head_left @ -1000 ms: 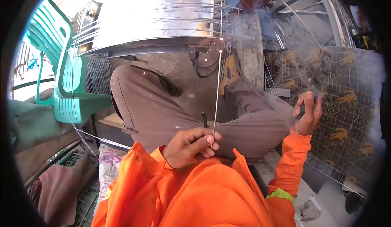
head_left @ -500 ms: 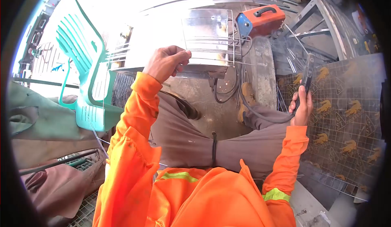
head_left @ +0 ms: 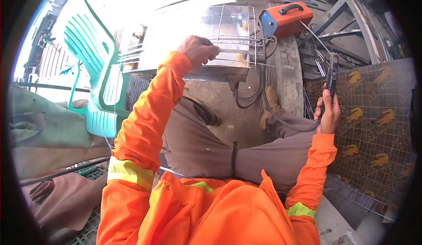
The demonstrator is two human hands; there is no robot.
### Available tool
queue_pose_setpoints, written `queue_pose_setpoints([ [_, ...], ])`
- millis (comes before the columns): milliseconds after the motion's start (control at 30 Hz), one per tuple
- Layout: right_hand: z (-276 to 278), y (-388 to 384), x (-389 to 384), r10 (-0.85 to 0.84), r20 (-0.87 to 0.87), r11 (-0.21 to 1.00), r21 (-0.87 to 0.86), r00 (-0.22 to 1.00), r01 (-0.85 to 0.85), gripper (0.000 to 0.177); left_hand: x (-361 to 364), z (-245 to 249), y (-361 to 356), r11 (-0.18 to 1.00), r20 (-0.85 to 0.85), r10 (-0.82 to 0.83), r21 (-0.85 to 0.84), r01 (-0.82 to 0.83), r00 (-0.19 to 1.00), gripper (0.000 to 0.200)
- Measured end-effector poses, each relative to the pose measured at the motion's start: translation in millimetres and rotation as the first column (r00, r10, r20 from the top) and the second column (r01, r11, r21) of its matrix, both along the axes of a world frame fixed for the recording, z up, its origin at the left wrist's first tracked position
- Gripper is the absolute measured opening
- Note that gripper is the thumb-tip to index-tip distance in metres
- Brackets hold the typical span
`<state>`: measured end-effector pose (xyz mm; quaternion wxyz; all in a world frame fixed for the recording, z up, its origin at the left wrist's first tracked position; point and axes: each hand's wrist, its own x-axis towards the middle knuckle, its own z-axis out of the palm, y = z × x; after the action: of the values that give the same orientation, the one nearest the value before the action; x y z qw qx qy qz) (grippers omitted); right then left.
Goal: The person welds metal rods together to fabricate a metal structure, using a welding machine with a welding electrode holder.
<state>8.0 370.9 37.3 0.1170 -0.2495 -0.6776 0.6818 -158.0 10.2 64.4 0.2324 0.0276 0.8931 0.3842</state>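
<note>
My left hand point(head_left: 198, 51) is closed in a pinch over the metal work surface point(head_left: 193, 30). Between its fingertips is a thin metal rod point(head_left: 220, 23), which crosses several long thin bars point(head_left: 241, 51) lying there. At the right, my right hand point(head_left: 329, 111) is wrapped round a black welding electrode holder point(head_left: 332, 76). A slim welding electrode point(head_left: 314, 35) sticks out of the holder's jaw, up and to the left, apart from the bars. The holder's cable point(head_left: 285, 124) runs back across my leg.
An orange and blue welding machine point(head_left: 288, 20) stands beyond the bars. A green plastic chair point(head_left: 103, 78) is at the left, and a patterned panel point(head_left: 365, 126) lies at the right. Metal frame legs point(head_left: 360, 25) rise at the far right. A cable point(head_left: 239, 102) hangs below the work surface.
My left hand has moved right and slightly up, carrying the thin rod across the bars. My right hand keeps the electrode holder in nearly the same place. The view has shifted slightly.
</note>
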Motion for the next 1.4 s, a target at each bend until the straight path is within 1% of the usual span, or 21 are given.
queue_pose_setpoints([
  [167, -5, 3, 1, 0.017, -0.006, 1.000, 0.001, 1.000, -0.017, 0.032, -3, -2, -3, 0.999, 0.007, 0.030, -0.026, -0.030, 1.000, 0.031],
  [233, -5, 2, 2, 0.021, 0.002, 1.000, 0.006, 1.000, -0.021, 0.032, -6, 1, -5, 0.996, 0.002, -0.067, -0.060, 0.067, 0.998, 0.032],
  [267, -4, 1, 2, 0.019, 0.004, 1.000, 0.007, 1.000, -0.019, 0.033, -3, 5, -3, 0.996, 0.004, -0.065, -0.060, 0.065, 0.998, 0.032],
  [333, -4, 1, 2, 0.020, 0.005, 1.000, 0.006, 1.000, -0.020, 0.034, 3, 15, 1, 0.995, 0.012, 0.005, -0.100, -0.004, 1.000, 0.034],
  [433, -6, 2, 2, 0.028, 0.019, 1.000, 0.008, 0.999, -0.028, 0.037, 6, 18, 3, 0.992, -0.004, -0.007, -0.127, 0.006, 1.000, 0.035],
  [567, -3, -1, 2, 0.031, 0.018, 0.999, 0.023, 0.999, -0.032, 0.035, 0, -2, -4, 0.993, -0.049, -0.022, -0.120, 0.016, 0.999, 0.034],
  [600, -2, -1, 1, 0.032, 0.007, 0.999, 0.025, 0.999, -0.032, 0.035, -5, -15, -11, 0.990, -0.102, -0.103, -0.111, 0.092, 0.989, 0.035],
  [633, -2, -1, 1, 0.030, 0.001, 0.999, 0.026, 1.000, -0.030, 0.035, -7, -17, -13, 0.980, -0.159, -0.184, -0.106, 0.168, 0.970, 0.035],
  [767, -5, 1, 0, 0.033, 0.011, 0.999, 0.018, 0.999, -0.033, 0.035, -7, -20, -15, 0.980, -0.167, -0.189, -0.091, 0.176, 0.968, 0.036],
  [867, -5, 1, -1, 0.034, 0.011, 0.999, 0.015, 0.999, -0.034, 0.034, -6, -12, -12, 0.977, -0.135, -0.183, -0.134, 0.165, 0.974, 0.037],
  [933, -5, 0, -1, 0.035, 0.033, 0.999, 0.020, 0.999, -0.036, 0.034, -2, -7, -9, 0.984, -0.142, -0.142, -0.123, 0.125, 0.980, 0.037],
  [967, -4, -1, -2, 0.031, 0.018, 0.999, 0.017, 0.999, -0.032, 0.033, 6, 4, -5, 0.992, -0.163, -0.101, -0.085, 0.089, 0.981, 0.039],
  [1033, -6, -1, -1, 0.023, 0.025, 1.000, 0.020, 0.999, -0.024, 0.033, 18, 17, -7, 0.997, -0.169, -0.004, 0.075, 0.017, 0.986, 0.041],
  [1100, -7, 1, -2, 0.018, 0.017, 1.000, 0.007, 1.000, -0.018, 0.033, 44, 34, -9, 0.956, -0.169, 0.066, 0.293, -0.014, 0.983, 0.045],
  [1133, -8, 1, -2, 0.013, 0.017, 1.000, 0.010, 1.000, -0.013, 0.032, 57, 37, -10, 0.954, -0.163, 0.098, 0.296, -0.046, 0.982, 0.040],
  [1167, -8, 0, -2, 0.015, 0.027, 1.000, 0.008, 1.000, -0.015, 0.032, 73, 38, -15, 0.955, -0.153, 0.099, 0.293, -0.050, 0.983, 0.040],
  [1233, -9, -1, -4, 0.002, 0.034, 1.000, -0.011, 0.999, -0.002, 0.035, 106, 40, -28, 0.970, 0.019, -0.137, 0.204, 0.130, 0.990, 0.037],
  [1300, -13, -2, -8, -0.003, 0.054, 1.000, -0.022, 0.999, 0.004, 0.037, 135, 50, -38, 0.955, 0.173, -0.290, 0.123, 0.271, 0.941, 0.032],
  [1367, -12, 1, -9, -0.022, 0.046, 0.996, -0.080, 0.999, 0.026, 0.037, 153, 39, -56, 0.933, 0.294, -0.359, 0.096, 0.347, 0.886, 0.032],
  [1400, -8, -2, -11, -0.041, 0.048, 0.994, -0.097, 0.998, 0.046, 0.038, 160, 33, -62, 0.930, 0.291, -0.368, 0.112, 0.351, 0.883, 0.032],
])
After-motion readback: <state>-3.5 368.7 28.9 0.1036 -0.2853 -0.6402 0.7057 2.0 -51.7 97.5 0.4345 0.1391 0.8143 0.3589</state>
